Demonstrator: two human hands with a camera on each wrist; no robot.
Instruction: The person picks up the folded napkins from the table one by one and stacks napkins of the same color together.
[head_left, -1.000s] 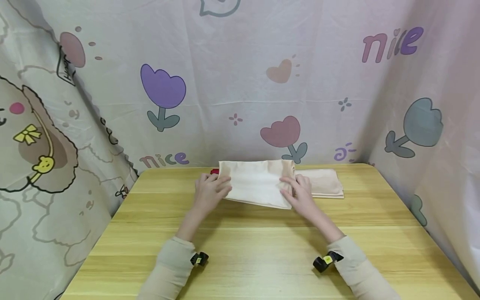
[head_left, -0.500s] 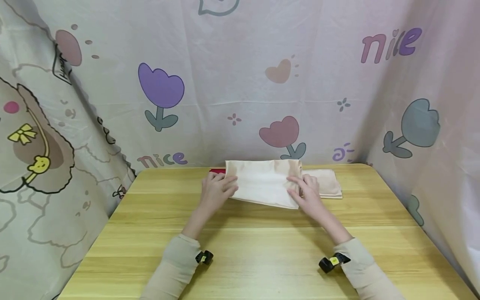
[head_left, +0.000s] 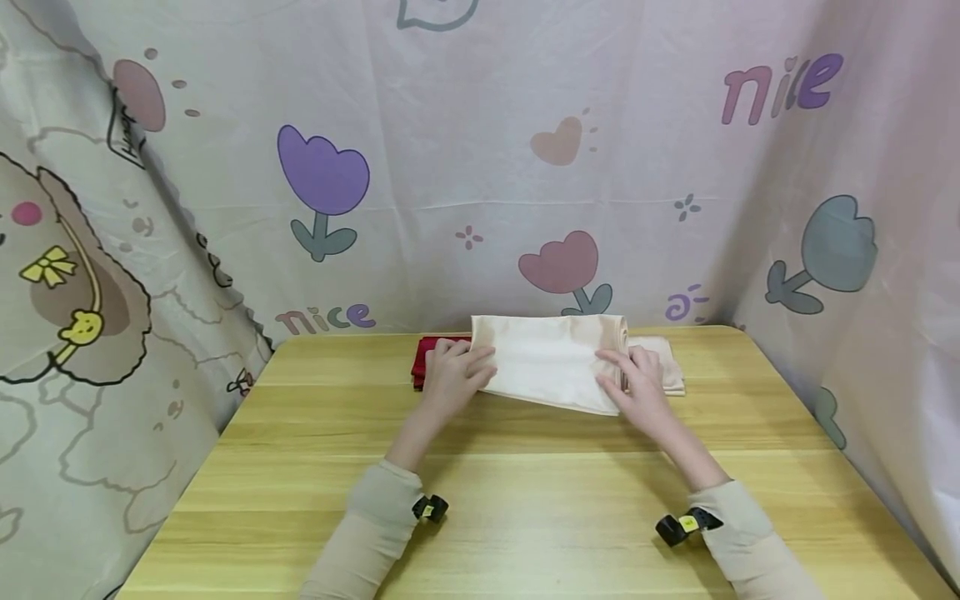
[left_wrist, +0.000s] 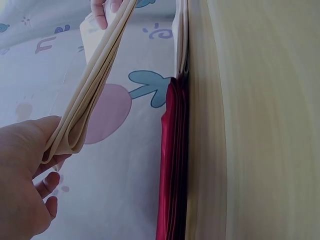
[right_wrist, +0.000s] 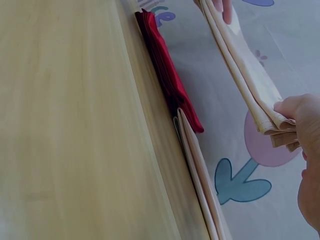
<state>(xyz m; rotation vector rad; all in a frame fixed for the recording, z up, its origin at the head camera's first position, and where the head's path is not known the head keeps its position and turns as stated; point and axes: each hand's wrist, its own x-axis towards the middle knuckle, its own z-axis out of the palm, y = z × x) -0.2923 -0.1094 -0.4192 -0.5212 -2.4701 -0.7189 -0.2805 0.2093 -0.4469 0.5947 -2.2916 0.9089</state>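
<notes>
A folded cream cloth (head_left: 551, 358) hangs above the table between both hands, its layers visible edge-on in the wrist views. My left hand (head_left: 453, 375) pinches its left end, thumb on the near face and fingers behind. At the right end, my right hand (head_left: 637, 383) grips it the same way. Below it, a folded dark red cloth (left_wrist: 172, 165) lies on the table at the back left, partly hidden in the head view by the left hand and the held cloth. A second folded cream cloth (right_wrist: 197, 170) lies beside the red one, on the right.
The wooden table (head_left: 525, 517) stretches toward the person. Behind it hangs a pale curtain (head_left: 450, 150) printed with flowers and lettering, and further curtain closes in both sides. A black wrist camera (head_left: 431, 508) sits on the left sleeve, another on the right.
Both hands have moved right with the held cream cloth. More of the red cloth shows at the left, and less of the second cream cloth at the right.
</notes>
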